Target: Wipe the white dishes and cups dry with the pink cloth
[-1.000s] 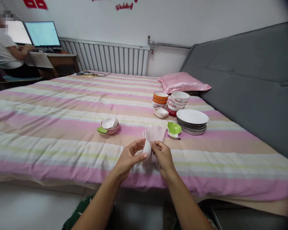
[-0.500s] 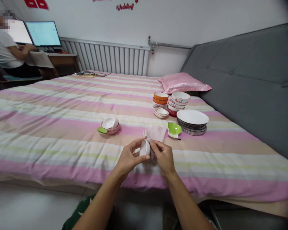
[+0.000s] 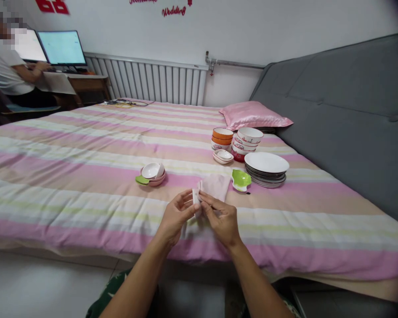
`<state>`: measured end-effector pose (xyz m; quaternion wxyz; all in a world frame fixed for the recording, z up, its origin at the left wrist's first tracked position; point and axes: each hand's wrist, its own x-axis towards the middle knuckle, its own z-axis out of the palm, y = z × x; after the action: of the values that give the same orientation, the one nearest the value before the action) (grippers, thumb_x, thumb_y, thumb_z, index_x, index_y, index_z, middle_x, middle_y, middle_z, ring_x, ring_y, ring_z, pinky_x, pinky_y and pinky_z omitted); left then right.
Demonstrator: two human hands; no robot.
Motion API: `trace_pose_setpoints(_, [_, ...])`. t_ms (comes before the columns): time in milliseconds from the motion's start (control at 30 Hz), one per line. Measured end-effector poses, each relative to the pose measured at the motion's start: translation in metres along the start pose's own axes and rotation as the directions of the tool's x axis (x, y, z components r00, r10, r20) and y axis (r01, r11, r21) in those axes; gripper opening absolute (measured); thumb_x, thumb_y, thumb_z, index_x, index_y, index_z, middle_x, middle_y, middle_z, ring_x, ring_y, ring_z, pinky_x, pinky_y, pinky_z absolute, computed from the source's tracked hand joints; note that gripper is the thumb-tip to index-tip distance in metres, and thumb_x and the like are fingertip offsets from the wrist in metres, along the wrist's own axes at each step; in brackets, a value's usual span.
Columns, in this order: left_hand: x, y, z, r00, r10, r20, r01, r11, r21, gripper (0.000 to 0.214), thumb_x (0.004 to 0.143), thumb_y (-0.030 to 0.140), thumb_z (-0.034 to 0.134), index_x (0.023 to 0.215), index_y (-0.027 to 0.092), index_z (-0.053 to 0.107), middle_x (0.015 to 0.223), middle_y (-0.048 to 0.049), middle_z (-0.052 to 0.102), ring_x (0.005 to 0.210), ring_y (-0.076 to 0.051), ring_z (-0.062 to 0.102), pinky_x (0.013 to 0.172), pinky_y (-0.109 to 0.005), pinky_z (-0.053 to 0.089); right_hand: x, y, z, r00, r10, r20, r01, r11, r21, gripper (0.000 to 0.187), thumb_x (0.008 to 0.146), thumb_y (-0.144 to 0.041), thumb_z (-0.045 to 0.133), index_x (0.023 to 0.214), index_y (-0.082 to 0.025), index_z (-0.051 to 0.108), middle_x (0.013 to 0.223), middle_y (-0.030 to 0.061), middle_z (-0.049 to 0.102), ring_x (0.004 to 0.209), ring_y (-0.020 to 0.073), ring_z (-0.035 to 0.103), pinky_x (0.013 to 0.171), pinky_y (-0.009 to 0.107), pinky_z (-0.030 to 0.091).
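My left hand [image 3: 176,215] grips a small white dish [image 3: 196,197] held on edge above the near part of the striped bed [image 3: 86,145]. My right hand [image 3: 220,217] pinches a pale pink cloth [image 3: 214,186] against the dish; the cloth trails away onto the bedspread behind the hands. Most of the dish is hidden by my fingers.
A pile of small pink and white dishes with a green one [image 3: 151,173] lies left of the hands. To the right are a green leaf dish [image 3: 241,179], stacked plates [image 3: 266,168], stacked bowls [image 3: 248,140], orange bowls [image 3: 222,138], a pink pillow [image 3: 254,114]. A person [image 3: 6,66] sits at monitors far left.
The dish has turned further on edge between my hands and shows less. My right fingers have slid across it with the cloth. Both hands sit slightly higher in view.
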<state>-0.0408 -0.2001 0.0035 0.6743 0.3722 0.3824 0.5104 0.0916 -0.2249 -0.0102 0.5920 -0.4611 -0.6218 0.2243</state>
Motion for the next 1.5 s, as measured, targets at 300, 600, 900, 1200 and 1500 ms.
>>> trace_pose_setpoints(300, [0.009, -0.006, -0.008, 0.996, -0.093, -0.001, 0.088, 0.947, -0.308, 0.025, 0.066, 0.023, 0.075, 0.087, 0.017, 0.062, 0.087, -0.0011, 0.065, 0.075, -0.011, 0.063, 0.063, -0.021, 0.051, -0.002, -0.002, 0.002, 0.958, -0.263, 0.117, 0.281, 0.94, -0.195, 0.032, 0.084, -0.015, 0.053, 0.11, -0.029, 0.065, 0.114, 0.0013, 0.065, 0.106, 0.0175, 0.062, 0.094, 0.032, 0.05])
trace_pose_setpoints(600, [0.011, 0.004, -0.005, 0.96, -0.271, 0.071, 0.269, 0.819, -0.507, 0.024, 0.083, 0.033, 0.058, 0.093, 0.011, 0.061, 0.079, -0.0059, 0.069, 0.068, -0.013, 0.066, 0.061, -0.019, 0.054, -0.003, 0.001, 0.002, 0.912, -0.353, 0.21, 0.404, 0.863, -0.303, 0.037, 0.084, -0.014, 0.052, 0.115, -0.032, 0.061, 0.117, -0.0011, 0.063, 0.109, 0.0161, 0.059, 0.097, 0.031, 0.048])
trace_pose_setpoints(900, [0.01, 0.011, -0.004, 0.955, -0.276, 0.109, 0.288, 0.77, -0.569, 0.039, 0.089, 0.043, 0.042, 0.098, 0.009, 0.059, 0.076, -0.0078, 0.067, 0.068, -0.014, 0.066, 0.061, -0.021, 0.055, -0.003, 0.004, 0.003, 0.913, -0.358, 0.196, 0.405, 0.858, -0.316, 0.036, 0.086, -0.014, 0.05, 0.116, -0.031, 0.061, 0.117, -0.0008, 0.063, 0.11, 0.0155, 0.059, 0.096, 0.03, 0.048])
trace_pose_setpoints(1200, [0.007, 0.016, -0.006, 0.954, -0.263, 0.144, 0.295, 0.745, -0.598, 0.038, 0.091, 0.043, 0.038, 0.098, 0.013, 0.059, 0.077, -0.0065, 0.072, 0.068, -0.016, 0.069, 0.061, -0.025, 0.057, -0.004, 0.001, 0.002, 0.93, -0.346, 0.127, 0.368, 0.873, -0.318, 0.032, 0.086, -0.014, 0.051, 0.112, -0.027, 0.064, 0.113, 0.0018, 0.065, 0.108, 0.0165, 0.06, 0.095, 0.031, 0.049])
trace_pose_setpoints(1500, [0.005, 0.014, -0.006, 0.952, -0.23, 0.202, 0.304, 0.787, -0.538, 0.035, 0.091, 0.041, 0.04, 0.106, 0.016, 0.057, 0.091, -0.0063, 0.071, 0.079, -0.018, 0.068, 0.067, -0.032, 0.058, 0.0, 0.002, -0.001, 0.956, -0.294, 0.0, 0.284, 0.926, -0.249, 0.032, 0.086, -0.015, 0.052, 0.113, -0.026, 0.063, 0.112, 0.0021, 0.067, 0.106, 0.017, 0.061, 0.096, 0.034, 0.048])
